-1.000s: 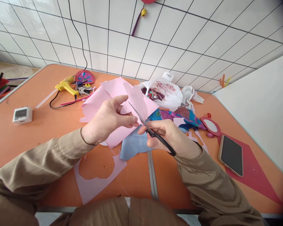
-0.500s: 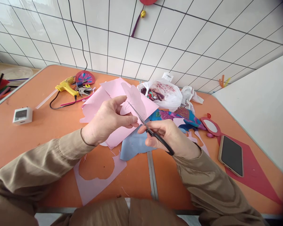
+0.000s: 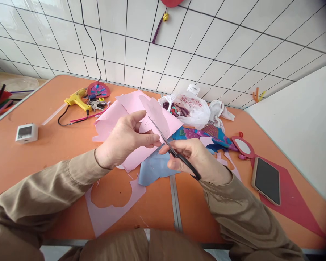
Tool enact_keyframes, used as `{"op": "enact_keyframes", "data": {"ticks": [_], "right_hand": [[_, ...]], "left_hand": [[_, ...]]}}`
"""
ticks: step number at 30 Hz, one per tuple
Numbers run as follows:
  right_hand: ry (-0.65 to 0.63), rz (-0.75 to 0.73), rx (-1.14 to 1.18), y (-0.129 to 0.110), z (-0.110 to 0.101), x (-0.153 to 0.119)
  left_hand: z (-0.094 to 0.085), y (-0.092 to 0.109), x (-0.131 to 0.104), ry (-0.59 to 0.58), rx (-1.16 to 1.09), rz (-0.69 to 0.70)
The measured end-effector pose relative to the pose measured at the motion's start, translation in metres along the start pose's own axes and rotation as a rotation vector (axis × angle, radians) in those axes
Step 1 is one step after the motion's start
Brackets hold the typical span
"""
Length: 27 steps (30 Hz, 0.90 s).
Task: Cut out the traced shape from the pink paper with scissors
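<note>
My left hand (image 3: 122, 139) pinches a pink felt piece (image 3: 153, 121) with a rounded outline and dark pen lines on it. In my right hand (image 3: 194, 156) are scissors (image 3: 183, 157) with black handles, fingers in the loops. The scissor blades lie over the pink piece, pointing up and left past my left fingertips; I cannot tell how far they cut in. Beneath my hands spreads a larger pink felt sheet (image 3: 108, 117). A blue piece of felt (image 3: 154, 165) sits below the scissors. My left fingers partly hide the held piece.
A yellow glue gun (image 3: 77, 100) and keys (image 3: 97, 105) lie back left, near a white charger (image 3: 26, 133). A plastic bag (image 3: 195, 110) stands at the back, beside patterned blue fabric (image 3: 188, 132). A phone (image 3: 266, 181) rests on red felt (image 3: 296, 206). Nearer is a pink scrap (image 3: 108, 219).
</note>
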State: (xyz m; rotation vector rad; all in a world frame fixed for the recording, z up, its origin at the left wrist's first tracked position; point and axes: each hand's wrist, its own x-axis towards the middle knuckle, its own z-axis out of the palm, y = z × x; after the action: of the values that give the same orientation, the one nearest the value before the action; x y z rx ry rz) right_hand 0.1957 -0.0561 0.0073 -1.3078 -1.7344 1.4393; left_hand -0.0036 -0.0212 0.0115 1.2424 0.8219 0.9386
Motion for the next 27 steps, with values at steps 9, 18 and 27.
{"op": "enact_keyframes", "data": {"ticks": [9,18,27], "right_hand": [[0.009,0.016,-0.043,0.001,0.0,-0.002],[0.042,0.012,-0.104,0.001,0.001,-0.001],[0.074,0.006,-0.114,-0.001,0.0,0.0]], "left_hand": [[-0.007,0.005,0.002,-0.047,0.002,-0.055],[-0.014,0.028,-0.004,-0.018,0.167,-0.12],[-0.016,0.021,-0.003,0.048,0.133,-0.021]]}}
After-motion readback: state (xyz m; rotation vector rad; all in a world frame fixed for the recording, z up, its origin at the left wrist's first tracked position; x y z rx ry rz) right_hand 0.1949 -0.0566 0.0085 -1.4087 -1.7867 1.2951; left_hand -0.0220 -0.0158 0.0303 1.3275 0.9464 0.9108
